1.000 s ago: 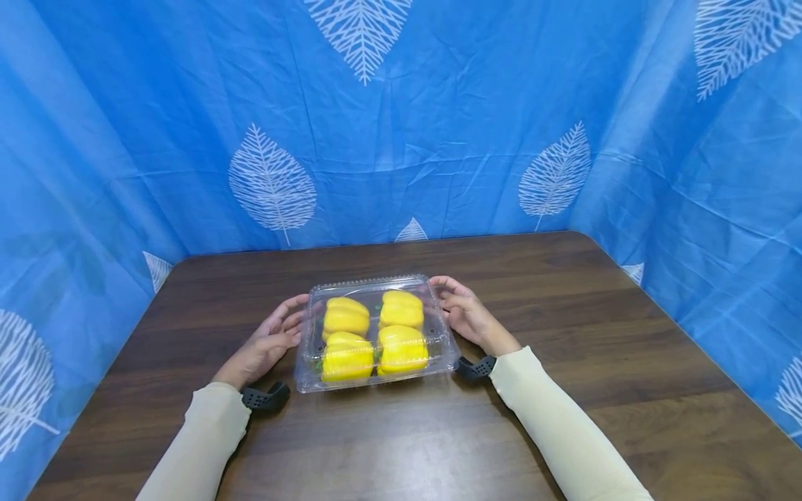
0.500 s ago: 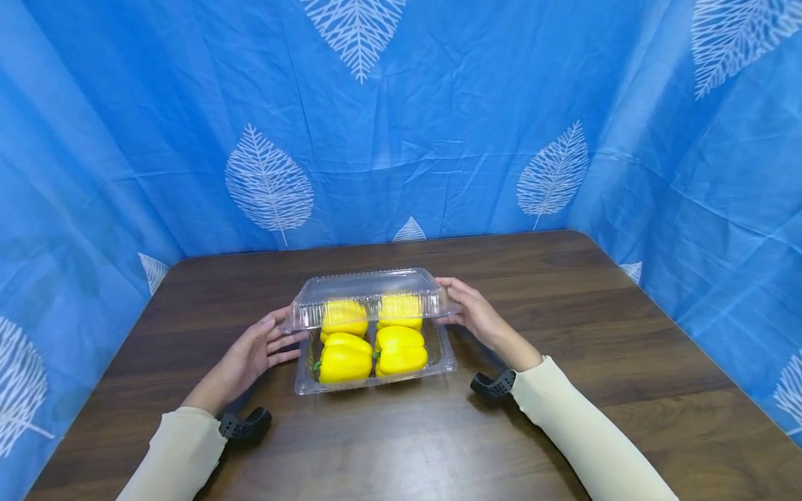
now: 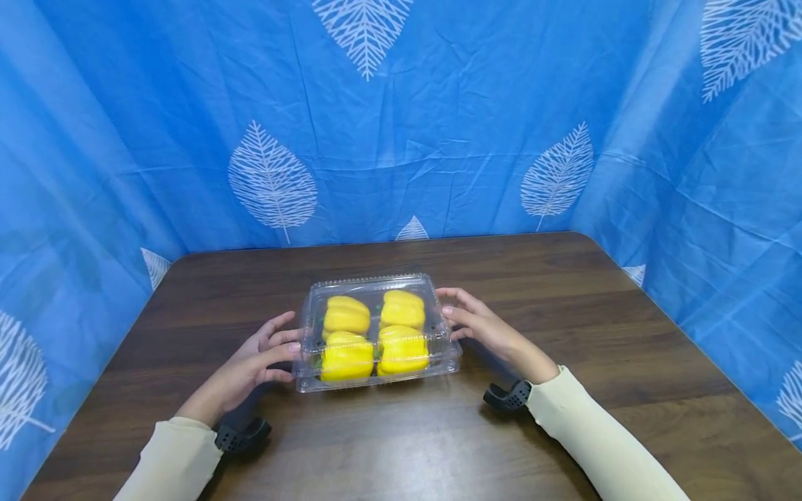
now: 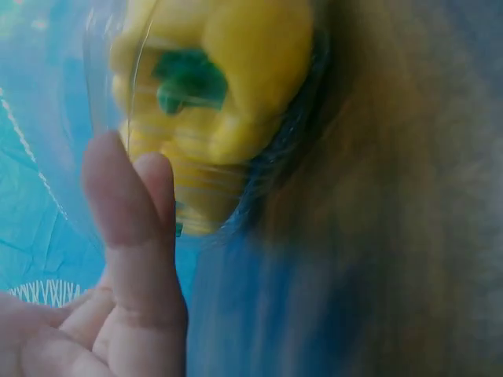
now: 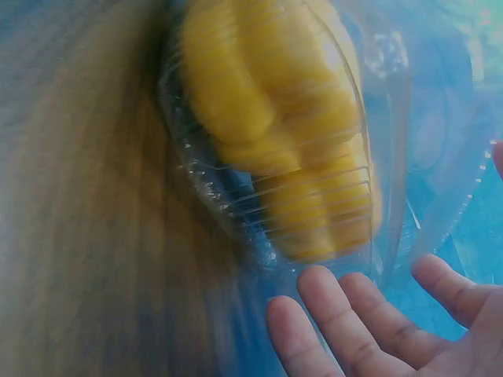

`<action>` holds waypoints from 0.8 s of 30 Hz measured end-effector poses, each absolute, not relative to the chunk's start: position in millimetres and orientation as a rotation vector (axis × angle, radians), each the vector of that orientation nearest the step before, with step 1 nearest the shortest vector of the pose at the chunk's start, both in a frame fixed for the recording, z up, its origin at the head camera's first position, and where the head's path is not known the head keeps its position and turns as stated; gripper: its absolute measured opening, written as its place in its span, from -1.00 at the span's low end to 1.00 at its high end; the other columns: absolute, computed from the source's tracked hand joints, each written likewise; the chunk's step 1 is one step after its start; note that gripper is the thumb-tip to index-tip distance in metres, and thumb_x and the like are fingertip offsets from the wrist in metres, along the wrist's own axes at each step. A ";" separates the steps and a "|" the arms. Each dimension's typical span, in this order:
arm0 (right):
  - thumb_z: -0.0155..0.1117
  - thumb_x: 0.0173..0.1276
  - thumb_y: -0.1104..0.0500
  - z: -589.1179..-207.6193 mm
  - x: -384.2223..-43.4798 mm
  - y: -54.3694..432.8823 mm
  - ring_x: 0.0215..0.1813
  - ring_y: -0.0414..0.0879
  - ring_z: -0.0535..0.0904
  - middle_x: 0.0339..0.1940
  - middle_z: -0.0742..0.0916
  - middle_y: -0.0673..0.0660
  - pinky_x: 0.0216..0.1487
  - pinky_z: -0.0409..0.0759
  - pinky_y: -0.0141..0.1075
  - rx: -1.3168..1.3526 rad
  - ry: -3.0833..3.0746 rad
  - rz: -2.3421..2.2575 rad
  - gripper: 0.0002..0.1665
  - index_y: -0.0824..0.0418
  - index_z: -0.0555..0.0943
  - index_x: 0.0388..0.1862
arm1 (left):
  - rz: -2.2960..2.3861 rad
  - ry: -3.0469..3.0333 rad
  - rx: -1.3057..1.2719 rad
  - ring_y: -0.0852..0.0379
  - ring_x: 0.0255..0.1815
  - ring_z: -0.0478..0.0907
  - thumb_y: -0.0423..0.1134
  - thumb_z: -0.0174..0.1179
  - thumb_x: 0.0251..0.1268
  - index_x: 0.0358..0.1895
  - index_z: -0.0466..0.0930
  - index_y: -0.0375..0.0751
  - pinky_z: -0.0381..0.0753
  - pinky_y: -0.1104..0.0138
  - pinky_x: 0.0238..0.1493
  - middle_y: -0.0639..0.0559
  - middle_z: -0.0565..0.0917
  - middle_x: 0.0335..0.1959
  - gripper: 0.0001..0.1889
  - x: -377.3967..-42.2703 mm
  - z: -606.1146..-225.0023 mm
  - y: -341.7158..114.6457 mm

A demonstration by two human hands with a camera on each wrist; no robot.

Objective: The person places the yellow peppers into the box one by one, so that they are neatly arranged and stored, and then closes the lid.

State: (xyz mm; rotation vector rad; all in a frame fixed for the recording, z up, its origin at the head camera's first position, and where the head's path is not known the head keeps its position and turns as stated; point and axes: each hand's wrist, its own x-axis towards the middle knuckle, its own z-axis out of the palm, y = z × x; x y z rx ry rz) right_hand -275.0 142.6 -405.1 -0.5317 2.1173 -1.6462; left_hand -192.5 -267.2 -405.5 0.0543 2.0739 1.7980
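A clear plastic clamshell container (image 3: 376,383) sits mid-table with several yellow bell peppers (image 3: 404,348) inside, in two rows. Its ridged lid (image 3: 374,284) lies over the peppers, the front edge just above the base rim. At the container's left side is my left hand (image 3: 250,365), fingers extended and fingertips right at the lid's edge. My right hand (image 3: 485,327) reaches the opposite side, fingers spread and loosely bent. A pepper's green stem (image 4: 189,82) shows through the plastic in the left wrist view. In the right wrist view the fingertips (image 5: 318,287) point at the container wall.
The dark wood table (image 3: 401,445) extends around the container on every side. Behind it and along both sides hangs a blue curtain (image 3: 451,139) with white leaf prints. A black strap (image 3: 241,436) is on the left wrist, and another strap (image 3: 507,396) on the right.
The lid was down over the peppers, then raised at the front half a second ago with both hands at its sides. Now it is down again, and both hands have drawn slightly outward.
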 end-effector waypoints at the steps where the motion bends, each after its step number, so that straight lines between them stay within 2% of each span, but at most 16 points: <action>1: 0.07 0.63 0.05 -404.9 -273.6 144.7 0.31 0.21 0.57 0.57 0.38 0.55 0.22 0.69 -0.12 -0.542 2.113 -1.638 -0.19 0.40 0.15 0.68 | 1.787 2.065 0.053 0.04 0.24 0.61 0.01 0.18 0.55 0.78 -0.23 -0.23 0.76 0.26 0.12 -0.42 0.19 0.69 -0.01 -191.1 -405.5 -267.4; 4: 0.14 0.62 0.09 -404.1 -270.0 150.1 0.29 0.17 0.60 0.51 0.45 0.54 0.16 0.72 -0.17 -0.567 2.090 -1.612 -0.17 0.37 0.13 0.70 | 1.751 2.037 0.083 0.03 0.18 0.61 0.02 0.26 0.51 0.76 -0.21 -0.34 0.78 0.21 0.08 -0.47 0.18 0.66 0.04 -188.2 -406.2 -268.1; 10: 0.31 0.57 0.08 -403.0 -265.5 159.8 0.04 0.03 0.67 0.30 0.61 0.44 0.08 0.77 -0.22 -0.565 2.015 -1.553 0.03 0.29 -0.04 0.77 | 1.721 2.015 0.098 0.03 0.06 0.67 0.00 0.34 0.46 0.70 -0.06 -0.42 0.79 0.16 0.02 -0.46 0.31 0.54 0.01 -186.5 -408.7 -266.9; 15: 0.42 0.46 0.09 -403.6 -263.7 165.4 -0.06 -0.02 0.69 0.10 0.67 0.29 0.00 0.77 -0.25 -0.580 1.971 -1.497 0.13 0.39 -0.05 0.73 | 1.715 2.005 0.161 0.03 -0.07 0.66 -0.11 0.36 0.43 0.65 -0.04 -0.46 0.81 0.18 -0.05 -0.27 0.55 0.22 -0.04 -187.0 -413.9 -267.4; 19: 0.49 0.46 0.08 -404.6 -260.6 166.2 -0.18 -0.06 0.71 -0.12 0.73 0.17 -0.09 0.78 -0.27 -0.606 1.917 -1.407 -0.04 0.54 0.17 0.53 | 1.725 1.970 0.243 0.03 -0.18 0.65 -0.15 0.34 0.46 0.67 -0.15 -0.42 0.81 0.20 -0.10 -0.07 0.63 -0.09 -0.02 -188.2 -417.2 -268.7; 24: 0.43 0.51 0.14 -407.3 -258.5 165.8 -0.26 -0.10 0.74 -0.21 0.81 0.18 -0.16 0.79 -0.31 -0.642 1.824 -1.406 -0.51 0.42 0.43 0.14 | 1.724 1.931 0.271 0.02 -0.21 0.71 -0.15 0.29 0.50 0.71 -0.25 -0.34 0.81 0.20 -0.13 -0.03 0.73 -0.16 0.00 -189.5 -419.2 -270.3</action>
